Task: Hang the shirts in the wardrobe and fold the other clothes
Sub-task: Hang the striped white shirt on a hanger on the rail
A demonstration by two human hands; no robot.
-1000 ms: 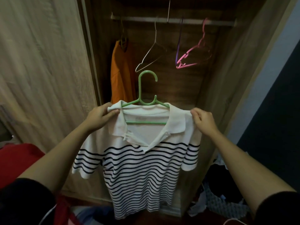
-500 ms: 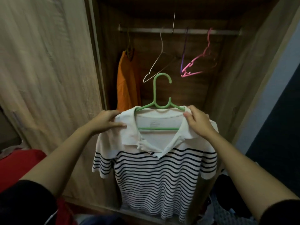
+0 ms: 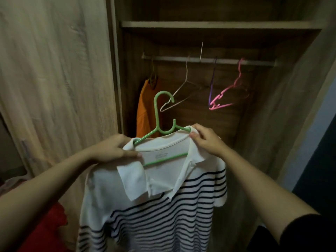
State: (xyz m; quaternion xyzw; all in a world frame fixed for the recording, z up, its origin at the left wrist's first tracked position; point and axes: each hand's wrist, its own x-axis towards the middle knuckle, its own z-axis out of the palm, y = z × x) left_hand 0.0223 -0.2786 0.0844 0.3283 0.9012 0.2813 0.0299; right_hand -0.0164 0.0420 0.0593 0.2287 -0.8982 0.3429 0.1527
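A white polo shirt with black stripes [image 3: 160,211] hangs on a green plastic hanger [image 3: 158,113], held up in front of the open wardrobe. My left hand [image 3: 112,149] grips the shirt's left shoulder and collar over the hanger arm. My right hand [image 3: 205,140] pinches the collar at the right end of the hanger. The hanger is tilted, left end lower, its hook below the metal rail [image 3: 209,60].
On the rail hang an orange shirt [image 3: 145,110] at the left, a bare wire hanger [image 3: 181,93], and purple and pink hangers [image 3: 227,95] at the right. A shelf [image 3: 218,25] spans above. The wardrobe door [image 3: 54,88] stands left. Red cloth [image 3: 47,230] lies lower left.
Both hands slid inward from the shirt's shoulders to the collar, and the shirt on its hanger came nearer the wardrobe and tilted. The view rose to show the shelf.
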